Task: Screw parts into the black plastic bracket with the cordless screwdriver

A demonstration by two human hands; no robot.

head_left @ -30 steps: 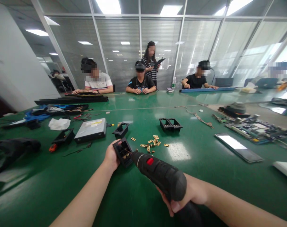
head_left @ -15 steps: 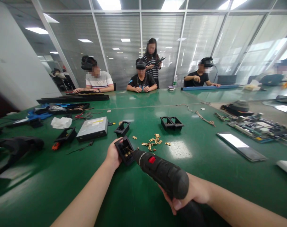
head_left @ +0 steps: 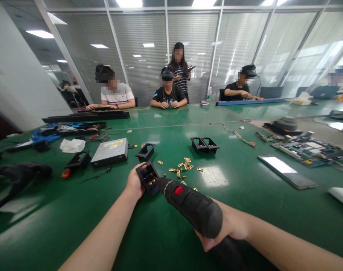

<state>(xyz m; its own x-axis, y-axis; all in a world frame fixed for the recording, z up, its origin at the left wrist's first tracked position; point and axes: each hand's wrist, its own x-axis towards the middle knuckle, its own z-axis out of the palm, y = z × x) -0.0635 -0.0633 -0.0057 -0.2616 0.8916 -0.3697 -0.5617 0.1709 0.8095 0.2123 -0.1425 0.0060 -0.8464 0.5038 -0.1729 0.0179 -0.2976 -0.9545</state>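
My left hand (head_left: 135, 182) is closed on the left side of a black plastic socket housing (head_left: 144, 174), tilted so its open face shows. Small brass parts (head_left: 152, 179) sit inside it. In my right hand (head_left: 216, 226) is a black cordless drill (head_left: 188, 203) with a red switch on top, the fingers wrapped round its handle. The drill's nose points into the housing at its right edge; the tip of the bit is hidden. Loose brass plates and screws (head_left: 185, 165) lie scattered on the table just beyond the drill.
Beyond my hands stand a single black housing (head_left: 145, 151) and a joined pair (head_left: 204, 144). An optical drive (head_left: 109, 151) and another housing (head_left: 77, 161) lie left. A phone-like slab (head_left: 285, 171) and circuit boards (head_left: 304, 148) lie right. Several people are across the green table (head_left: 165, 130).
The drill and my right hand have shifted slightly left, with the nose still at the housing. The housing stays in my left hand, nearly in place. The whole view has shifted a little.
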